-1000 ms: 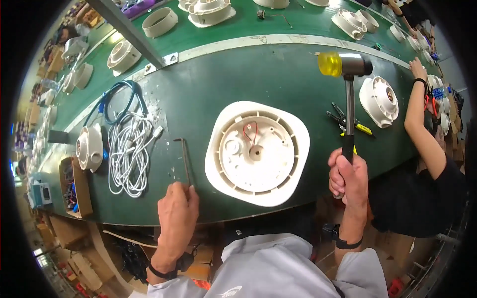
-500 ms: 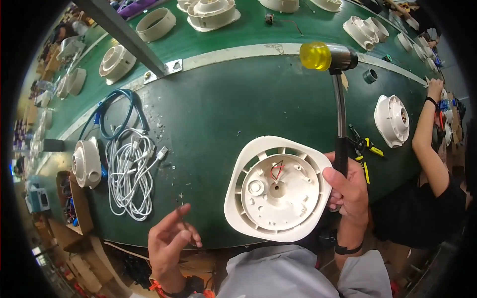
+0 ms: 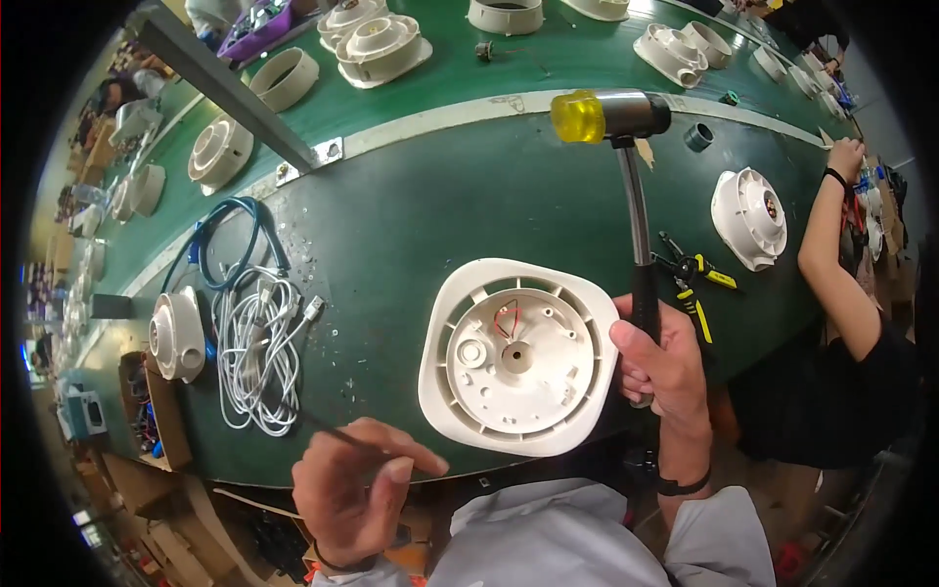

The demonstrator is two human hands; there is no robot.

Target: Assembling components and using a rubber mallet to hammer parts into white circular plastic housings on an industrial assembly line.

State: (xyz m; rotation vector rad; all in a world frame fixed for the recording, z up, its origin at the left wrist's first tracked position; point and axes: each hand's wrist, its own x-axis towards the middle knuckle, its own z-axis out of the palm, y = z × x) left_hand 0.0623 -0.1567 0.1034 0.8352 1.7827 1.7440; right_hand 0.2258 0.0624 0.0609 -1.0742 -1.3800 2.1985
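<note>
My right hand (image 3: 665, 362) is wrapped round the black grip of a mallet (image 3: 641, 230) held upright, its head (image 3: 606, 115) yellow at one end. The thumb of that hand lies at the right rim of a white plastic housing (image 3: 587, 416), which faces up with its round inner cavity in view. Thin red and dark wires (image 3: 506, 318) loop inside it, near a central hole. Left of the housing, at the table's near edge, my left hand (image 3: 352, 489) has its fingers bent around a thin dark rod (image 3: 337, 430), blurred; its kind is unclear.
White coiled cables (image 3: 259, 362) and a blue hose (image 3: 266, 235) lie left. Yellow-and-black pliers (image 3: 699, 279) and a white housing (image 3: 751, 220) sit right, near a co-worker's arm (image 3: 831, 249). A metal post (image 3: 230, 88) rises far left; more housings (image 3: 383, 51) stand beyond the pale strip.
My left hand has moved right and nearer me, and a thin dark rod now shows at it. The mallet and housing have shifted slightly left in view, along with the surroundings.
</note>
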